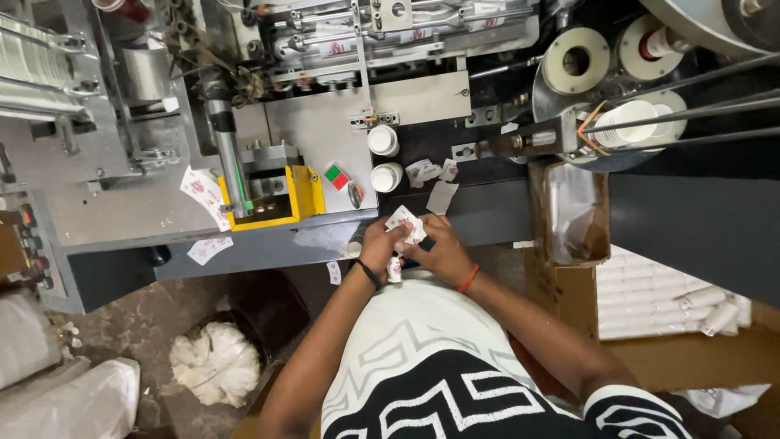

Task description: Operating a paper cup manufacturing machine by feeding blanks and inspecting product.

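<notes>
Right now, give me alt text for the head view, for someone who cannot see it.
Both hands, left hand and right hand, hold a printed white paper cup blank together at the edge of a grey cup-forming machine. Two white paper cups stand on the machine above; a carton and stacked cups lie at right.

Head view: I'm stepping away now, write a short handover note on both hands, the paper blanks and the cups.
Left hand and right hand: together at the machine's front edge, both gripping one printed paper blank.
Loose blanks: several lie on the machine bed, one at; more at.
Cups: two white cups stand on the bed; a cup stack sits in the rod chute at right; more stacks fill the box.
Done: cups are formed and boxed.
Left: the held blank is not yet placed; scattered blanks remain uncollected.
</notes>
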